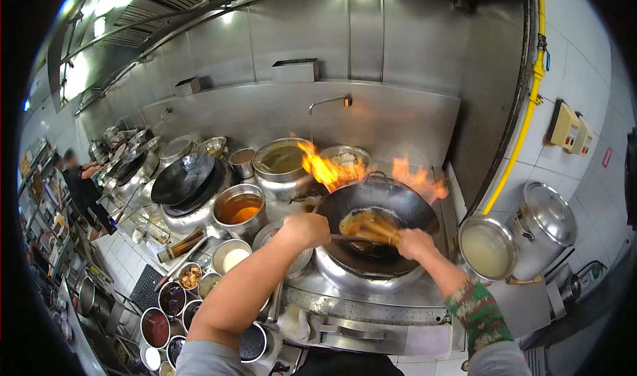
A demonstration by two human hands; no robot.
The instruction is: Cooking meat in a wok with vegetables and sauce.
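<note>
A large black wok (418, 217) with a loop handle at its far rim sits on the round metal burner (368, 279). My right hand (417, 244), at the wok's near right, is closed around a bamboo wok brush (380, 229). Its splayed bristles reach into brownish liquid (353, 222) on the wok's bottom. Over the left rim, my left hand (307, 231) grips a dark rod-like handle (346, 238) that runs toward the brush; its far end cannot be made out. Tall orange flames (323, 166) rise behind the wok, with more at its far right (418, 177).
Left of the wok are a perforated metal strainer (300, 261), a pot of orange liquid (240, 209) and a second wok (184, 179). Several sauce containers (155, 326) stand lower left. A water tap (328, 102) juts from the back panel. A person (82, 187) stands far left.
</note>
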